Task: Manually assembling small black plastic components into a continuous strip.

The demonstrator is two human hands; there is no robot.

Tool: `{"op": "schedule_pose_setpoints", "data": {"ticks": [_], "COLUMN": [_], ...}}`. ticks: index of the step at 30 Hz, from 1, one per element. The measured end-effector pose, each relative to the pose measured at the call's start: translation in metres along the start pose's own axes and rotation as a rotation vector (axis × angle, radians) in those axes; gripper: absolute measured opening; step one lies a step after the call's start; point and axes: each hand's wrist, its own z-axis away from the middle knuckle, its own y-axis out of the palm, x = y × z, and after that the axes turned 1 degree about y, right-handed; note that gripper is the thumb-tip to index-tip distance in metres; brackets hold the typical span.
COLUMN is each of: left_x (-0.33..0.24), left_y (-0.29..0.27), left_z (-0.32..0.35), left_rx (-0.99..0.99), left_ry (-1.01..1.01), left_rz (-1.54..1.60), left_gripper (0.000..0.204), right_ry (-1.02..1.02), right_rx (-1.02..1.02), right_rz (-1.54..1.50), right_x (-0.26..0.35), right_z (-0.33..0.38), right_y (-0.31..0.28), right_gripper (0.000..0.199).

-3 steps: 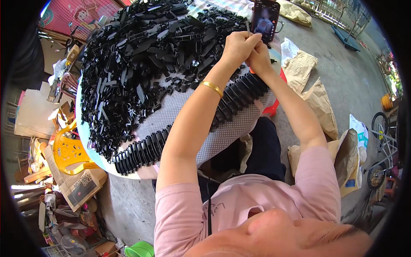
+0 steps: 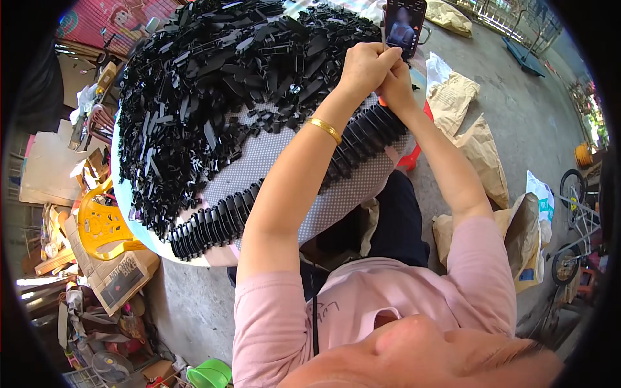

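At the far right of the round table, my left hand (image 2: 366, 66) and my right hand (image 2: 397, 88) are closed and pressed together. A thin pale rod (image 2: 383, 40) sticks up by my left fingers; which hand grips it I cannot tell. Just under my right hand a bit of orange (image 2: 381, 101) shows, its kind hidden. A phone (image 2: 404, 27) with a lit screen stands just beyond my fingers. Below my hands and left forearm runs a long row of black plastic pieces (image 2: 217, 222), set side by side. A big heap of loose black plastic parts (image 2: 194, 90) covers the far left.
A patterned cloth (image 2: 242, 161) covers the table. A yellow plastic chair (image 2: 103, 223) and a cardboard box (image 2: 126, 281) stand at the left. Brown paper sacks (image 2: 482, 155) lie on the floor at the right, near a bicycle (image 2: 572, 226). A red plastic piece (image 2: 411, 158) shows beside the table edge.
The whole view has shifted slightly. My hands stay closed together beside the phone.
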Motion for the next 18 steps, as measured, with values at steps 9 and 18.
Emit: {"op": "schedule_pose_setpoints", "data": {"ticks": [9, 18], "left_x": [0.029, -0.002], "left_y": [-0.007, -0.018], "left_z": [0.006, 0.033], "left_rx": [-0.136, -0.093], "left_ry": [-0.018, 0.051], "left_rz": [0.225, 0.002], "left_gripper": [0.029, 0.03], "right_ry": [-0.19, -0.123], "right_rx": [0.155, 0.117], "right_rz": [0.264, 0.218], "right_x": [-0.002, 0.009], "right_z": [-0.004, 0.017], "right_y": [0.013, 0.02], "right_gripper": [0.02, 0.019]}}
